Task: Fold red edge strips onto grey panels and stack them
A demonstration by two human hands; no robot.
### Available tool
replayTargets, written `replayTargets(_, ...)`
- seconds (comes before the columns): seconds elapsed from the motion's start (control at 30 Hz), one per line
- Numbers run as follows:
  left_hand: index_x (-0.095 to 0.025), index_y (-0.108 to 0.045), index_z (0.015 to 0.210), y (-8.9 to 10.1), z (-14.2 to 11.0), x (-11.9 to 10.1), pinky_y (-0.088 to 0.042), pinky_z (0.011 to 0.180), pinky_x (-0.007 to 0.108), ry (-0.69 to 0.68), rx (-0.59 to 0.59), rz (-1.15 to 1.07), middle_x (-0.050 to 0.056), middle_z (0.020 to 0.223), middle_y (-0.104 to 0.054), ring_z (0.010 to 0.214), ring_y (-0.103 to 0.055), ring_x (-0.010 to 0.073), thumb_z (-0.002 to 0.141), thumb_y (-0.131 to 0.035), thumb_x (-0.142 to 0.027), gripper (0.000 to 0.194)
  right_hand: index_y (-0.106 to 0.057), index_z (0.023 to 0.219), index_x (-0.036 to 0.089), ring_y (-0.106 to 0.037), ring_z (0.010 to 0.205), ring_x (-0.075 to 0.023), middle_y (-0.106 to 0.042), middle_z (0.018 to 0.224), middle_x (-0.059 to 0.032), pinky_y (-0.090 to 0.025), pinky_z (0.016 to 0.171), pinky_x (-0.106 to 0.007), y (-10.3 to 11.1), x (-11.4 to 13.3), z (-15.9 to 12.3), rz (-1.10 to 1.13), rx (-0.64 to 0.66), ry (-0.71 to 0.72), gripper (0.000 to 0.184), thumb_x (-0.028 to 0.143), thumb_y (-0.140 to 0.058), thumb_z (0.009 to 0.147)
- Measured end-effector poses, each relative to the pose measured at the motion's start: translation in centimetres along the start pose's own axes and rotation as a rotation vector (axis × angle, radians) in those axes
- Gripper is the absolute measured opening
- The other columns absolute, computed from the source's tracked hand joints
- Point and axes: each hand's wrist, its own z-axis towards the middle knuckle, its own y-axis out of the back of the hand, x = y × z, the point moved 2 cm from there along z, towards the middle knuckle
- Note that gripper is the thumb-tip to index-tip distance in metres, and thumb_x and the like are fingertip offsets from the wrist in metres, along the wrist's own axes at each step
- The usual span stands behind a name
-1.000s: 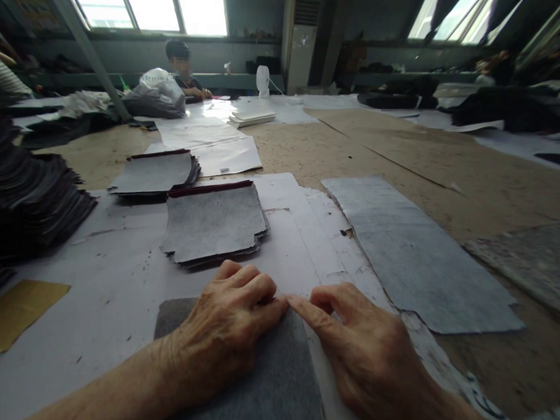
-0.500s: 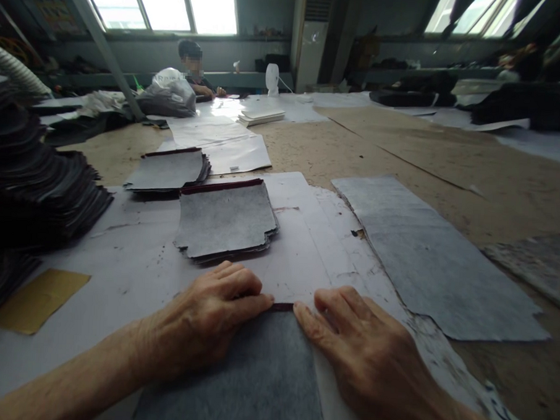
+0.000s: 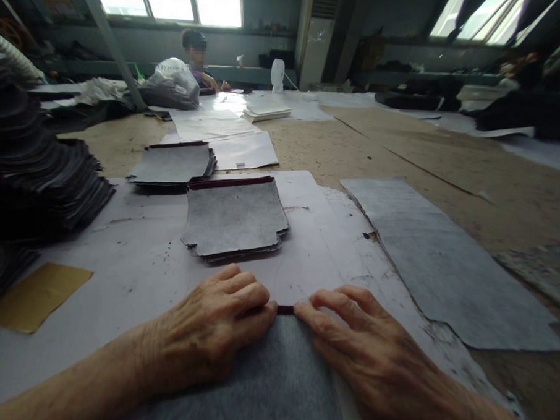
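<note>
A grey fabric panel lies flat on the white paper right in front of me, its far edge folded into a narrow dark red strip. My left hand is closed with its thumb and curled fingers at the left part of that edge. At the right part, my right hand pinches the same edge, thumb and fingers together. A short stretch of the strip shows between the two thumbs. Beyond my hands rests a stack of similar grey panels with dark red edges, and a smaller stack sits behind it.
On the left rises a tall pile of dark pieces, with a tan card near it. A large grey sheet covers the right side. Farther off are a white fan, a plastic bag and a seated person.
My view has shifted slightly, so the stacks and sheet appear a little farther right. Both hands stay at the folded edge, and the gap between the thumbs is slightly narrower.
</note>
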Motion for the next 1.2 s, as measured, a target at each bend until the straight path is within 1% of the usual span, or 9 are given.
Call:
replayTargets(0.1,-0.012,-0.057,0.1,-0.1,0.0,0.1,-0.033,0.063,0.035,-0.002,-0.047,0.013,0.006,0.082,-0.055,0.07,-0.045,0.0164,0.086,-0.037,-0.008,0.025,-0.064,0.096,0.016,-0.056,0.096,-0.017,-0.065,0.101,-0.0051,-0.049,0.081,-0.031,0.5,-1.7,-0.7,0.173,0.028,-0.146,0.029,0.009,-0.038,0.086)
replayTargets(0.23,-0.012,-0.058,0.093,0.0,0.2,0.1,-0.032,0.064,0.035,0.002,-0.08,0.009,0.005,0.08,-0.055,0.07,-0.047,0.0164,0.086,-0.037,-0.009,0.022,-0.066,0.085,0.022,-0.061,0.084,-0.0133,-0.065,0.093,-0.0006,-0.051,0.076,-0.025,1.2,-3.0,-0.7,0.191,-0.101,-0.491,0.02,0.012,-0.049,0.082)
replayTargets(0.33,-0.012,-0.057,0.087,-0.1,0.3,0.0,-0.033,0.065,0.035,0.004,-0.089,0.017,0.005,0.078,-0.055,0.07,-0.047,0.0167,0.087,-0.035,-0.01,0.022,-0.066,0.093,0.017,-0.059,0.083,-0.0157,-0.064,0.091,-0.0052,-0.051,0.073,-0.028,0.5,-1.0,1.2,0.13,-0.147,-0.359,0.025,0.008,-0.046,0.082)
replayTargets(0.47,-0.014,-0.054,0.075,-0.1,0.1,0.0,-0.034,0.066,0.036,0.012,-0.107,0.022,0.004,0.073,-0.054,0.067,-0.046,0.0164,0.089,-0.03,-0.011,0.028,-0.066,0.088,0.006,-0.053,0.067,-0.0188,-0.061,0.072,-0.0102,-0.05,0.057,-0.033,-1.6,2.1,3.3,0.023,-0.14,-0.144,0.031,0.003,-0.036,0.082)
replayTargets(0.57,-0.014,-0.057,0.085,0.3,-0.6,0.4,-0.035,0.067,0.036,0.007,-0.095,0.01,0.004,0.077,-0.055,0.068,-0.047,0.0161,0.088,-0.033,-0.011,0.025,-0.065,0.093,0.002,-0.052,0.067,-0.0198,-0.061,0.072,-0.0115,-0.05,0.056,-0.034,-2.4,2.6,3.3,-0.058,-0.127,-0.079,0.031,0.003,-0.036,0.083)
replayTargets(0.7,-0.014,-0.056,0.102,1.6,-2.3,1.2,-0.039,0.068,0.031,0.051,-0.095,-0.137,0.006,0.087,-0.055,0.073,-0.048,0.0152,0.081,-0.039,-0.004,0.028,-0.064,0.097,0.002,-0.053,0.073,-0.0198,-0.061,0.076,-0.0108,-0.051,0.061,-0.033,-2.4,2.2,2.6,-0.049,-0.084,-0.035,0.031,0.003,-0.036,0.084)
replayTargets(0.87,-0.014,-0.055,0.103,2.2,-4.1,1.4,-0.042,0.069,0.024,0.171,-0.117,-0.285,0.005,0.087,-0.053,0.077,-0.049,0.0121,0.082,-0.039,-0.001,0.03,-0.061,0.105,0.005,-0.055,0.073,-0.018,-0.063,0.077,-0.0069,-0.051,0.063,-0.03,-2.3,2.1,2.9,-0.05,-0.071,-0.028,0.034,0.006,-0.032,0.088)
replayTargets(1.07,-0.011,-0.058,0.091,1.6,-4.2,0.9,-0.04,0.065,0.031,0.144,-0.182,-0.208,0.006,0.081,-0.053,0.072,-0.047,0.0154,0.079,-0.039,0.0,0.026,-0.062,0.105,0.004,-0.056,0.071,-0.0174,-0.065,0.083,-0.0079,-0.051,0.061,-0.029,-2.1,2.8,3.6,-0.152,0.025,0.052,0.037,0.004,-0.029,0.088)
replayTargets(1.2,-0.008,-0.058,0.092,1.6,-3.8,0.6,-0.039,0.061,0.033,0.088,-0.154,-0.15,0.008,0.078,-0.052,0.068,-0.044,0.0174,0.076,-0.038,0.001,0.027,-0.065,0.097,0.002,-0.058,0.082,-0.0237,-0.066,0.093,-0.0135,-0.05,0.072,-0.038,-2.2,4.0,4.6,-0.353,0.074,0.089,0.04,0.001,-0.028,0.082)
